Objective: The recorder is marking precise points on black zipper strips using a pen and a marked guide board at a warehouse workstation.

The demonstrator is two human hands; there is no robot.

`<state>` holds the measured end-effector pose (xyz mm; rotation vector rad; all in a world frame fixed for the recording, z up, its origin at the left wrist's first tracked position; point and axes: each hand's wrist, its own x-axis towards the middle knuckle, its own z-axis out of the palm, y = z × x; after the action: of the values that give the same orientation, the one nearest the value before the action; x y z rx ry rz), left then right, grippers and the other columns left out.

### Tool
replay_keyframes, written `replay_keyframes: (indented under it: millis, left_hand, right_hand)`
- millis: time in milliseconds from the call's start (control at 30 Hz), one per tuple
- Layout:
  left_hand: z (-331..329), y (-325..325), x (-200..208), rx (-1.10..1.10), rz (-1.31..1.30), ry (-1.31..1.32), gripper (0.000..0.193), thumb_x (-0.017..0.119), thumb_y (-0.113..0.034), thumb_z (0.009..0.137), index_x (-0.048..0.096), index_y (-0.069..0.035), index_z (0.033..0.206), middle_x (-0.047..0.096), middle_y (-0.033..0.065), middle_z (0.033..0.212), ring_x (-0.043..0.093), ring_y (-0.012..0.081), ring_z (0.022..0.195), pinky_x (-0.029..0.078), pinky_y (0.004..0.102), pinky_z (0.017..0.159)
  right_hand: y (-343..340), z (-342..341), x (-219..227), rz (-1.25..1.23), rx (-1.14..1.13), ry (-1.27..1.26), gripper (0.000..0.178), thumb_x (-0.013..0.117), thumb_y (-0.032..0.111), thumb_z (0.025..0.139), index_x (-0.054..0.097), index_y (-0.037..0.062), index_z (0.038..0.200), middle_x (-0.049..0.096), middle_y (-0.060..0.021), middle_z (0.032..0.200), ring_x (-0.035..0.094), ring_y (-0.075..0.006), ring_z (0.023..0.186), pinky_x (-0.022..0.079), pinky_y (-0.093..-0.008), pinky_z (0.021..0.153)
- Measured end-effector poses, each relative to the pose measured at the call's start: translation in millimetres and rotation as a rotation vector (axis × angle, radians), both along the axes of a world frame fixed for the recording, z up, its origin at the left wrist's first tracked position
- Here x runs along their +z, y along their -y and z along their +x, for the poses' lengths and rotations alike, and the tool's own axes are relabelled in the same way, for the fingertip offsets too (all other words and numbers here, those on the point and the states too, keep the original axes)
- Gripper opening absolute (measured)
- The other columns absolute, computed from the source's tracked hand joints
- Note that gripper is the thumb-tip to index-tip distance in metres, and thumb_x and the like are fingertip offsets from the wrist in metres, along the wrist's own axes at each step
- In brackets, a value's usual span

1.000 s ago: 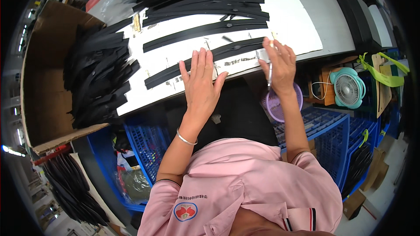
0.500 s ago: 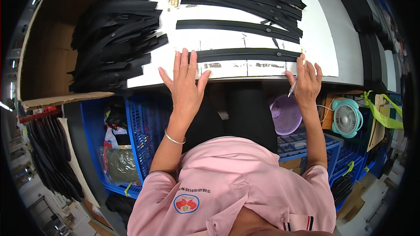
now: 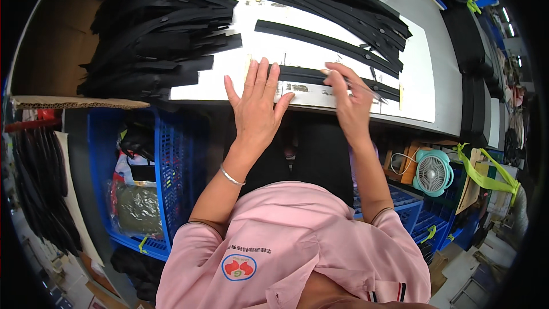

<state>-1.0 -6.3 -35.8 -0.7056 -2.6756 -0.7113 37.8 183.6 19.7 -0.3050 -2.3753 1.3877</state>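
Where the nearest black strip [image 3: 303, 74] ends left, your left hand [image 3: 255, 107] lies spread flat; right hand [image 3: 354, 105] pinches stick [image 3: 375, 95] over right half.

The black zipper strip [image 3: 306, 74] lies flat and nearly straight on the white board [image 3: 420, 74], near its front edge, slanting slightly down to the right. The left hand [image 3: 255, 103] covers its left end; a small dark pull [image 3: 376, 87] shows toward the right end. A slim, blurred pen-like tool [image 3: 364, 88], pale at one tip, sits tilted in the right hand [image 3: 353, 109], overlapping the strip in view.
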Motion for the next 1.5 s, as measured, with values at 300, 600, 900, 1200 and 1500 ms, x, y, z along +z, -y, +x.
replay_keyframes:
  millis: [300, 600, 900, 1200, 1500]
  left_hand:
    - [0.4, -2.4, -1.1, 0.003, 0.053, -0.015, 0.064, 0.071, -0.042, 0.092, 0.057, -0.007, 0.143, 0.053, 0.0121, 0.151, 0.042, 0.0256, 0.145, 0.008, 0.0649, 0.119]
    - [0.8, -1.8, -0.6, 0.003, 0.057, -0.004, 0.064, 0.072, -0.041, 0.092, 0.056, -0.008, 0.144, 0.052, 0.0121, 0.151, 0.041, 0.0254, 0.146, 0.007, 0.0646, 0.12]
    - [0.7, -1.9, -0.2, 0.009, 0.03, -0.006, 0.062, 0.071, -0.041, 0.093, 0.058, -0.006, 0.143, 0.052, 0.0126, 0.151, 0.041, 0.026, 0.146, 0.005, 0.065, 0.119]
    - [0.4, -4.7, -1.0, 0.01, 0.017, 0.004, 0.061, 0.07, -0.04, 0.092, 0.057, -0.009, 0.144, 0.051, 0.0116, 0.152, 0.041, 0.0265, 0.146, 0.005, 0.0653, 0.119]
    - [0.5, -3.2, -3.4, -0.002, 0.001, 0.002, 0.061, 0.068, -0.041, 0.096, 0.055, -0.007, 0.145, 0.051, 0.0131, 0.152, 0.039, 0.0295, 0.147, 0.003, 0.065, 0.119]
  right_hand:
    - [38.6, -47.8, -30.0, 0.03, 0.088, -0.06, 0.019, 0.066, 0.017, 0.1, 0.072, -0.0004, 0.101, 0.067, -0.0079, 0.069, 0.061, -0.0121, 0.057, 0.047, -0.0269, 0.055]
    - [39.9, -50.3, -36.5, 0.112, 0.113, -0.137, 0.018, 0.067, 0.015, 0.099, 0.071, -0.002, 0.099, 0.069, -0.0098, 0.073, 0.063, -0.0141, 0.058, 0.048, -0.0264, 0.055]
    - [32.8, -43.6, -32.4, -0.061, 0.236, -0.002, 0.022, 0.066, 0.013, 0.098, 0.073, -0.0051, 0.088, 0.075, -0.0065, 0.081, 0.066, -0.0105, 0.063, 0.049, -0.025, 0.057]
    - [30.3, -42.5, -36.7, -0.109, 0.24, -0.014, 0.023, 0.066, 0.013, 0.096, 0.072, -0.0072, 0.085, 0.074, -0.0073, 0.079, 0.066, -0.0112, 0.061, 0.05, -0.0246, 0.056]
    - [-34.6, -14.6, -20.6, -0.097, -0.136, -0.17, 0.025, 0.061, 0.016, 0.102, 0.075, 0.0005, 0.089, 0.067, -0.0009, 0.068, 0.052, -0.0028, 0.059, 0.039, -0.021, 0.053]
